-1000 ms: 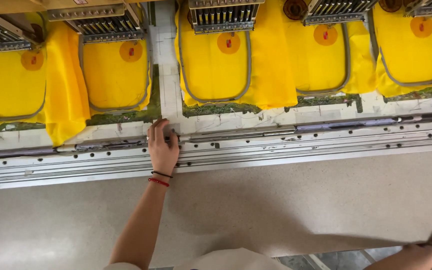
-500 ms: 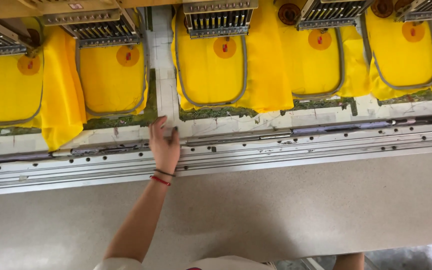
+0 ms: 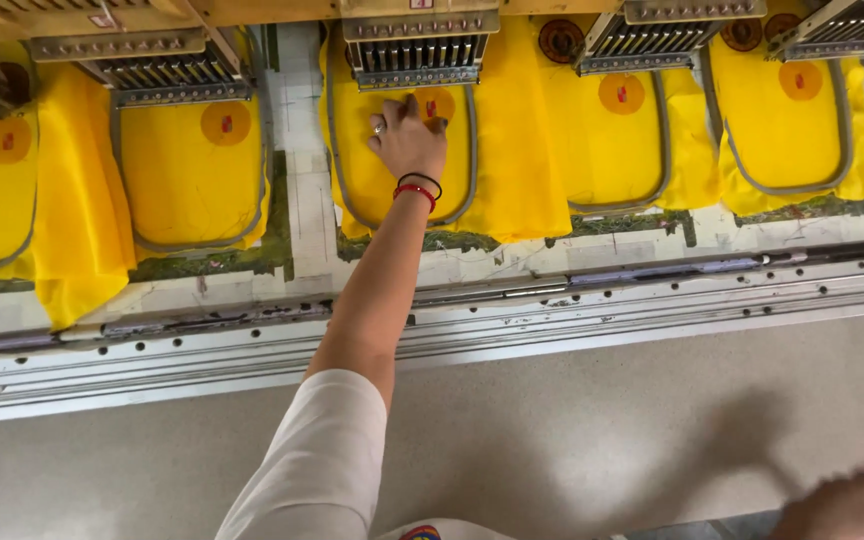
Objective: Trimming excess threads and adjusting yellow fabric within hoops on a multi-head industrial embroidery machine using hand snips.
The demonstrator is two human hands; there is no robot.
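Under needle head (image 3: 419, 48) | left hand (image 3: 408, 140) on hooped yellow cloth (image 3: 402, 150)

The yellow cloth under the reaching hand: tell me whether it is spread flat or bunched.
Spread flat: the yellow cloth lies smooth inside its grey hoop, beneath the left hand. Outside the hoop, it hangs loose.

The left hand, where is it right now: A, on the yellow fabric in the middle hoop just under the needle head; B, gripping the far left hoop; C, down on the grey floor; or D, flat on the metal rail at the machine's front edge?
A: the left hand rests on the yellow fabric inside the middle hoop, fingertips by the orange patch below the needle head.
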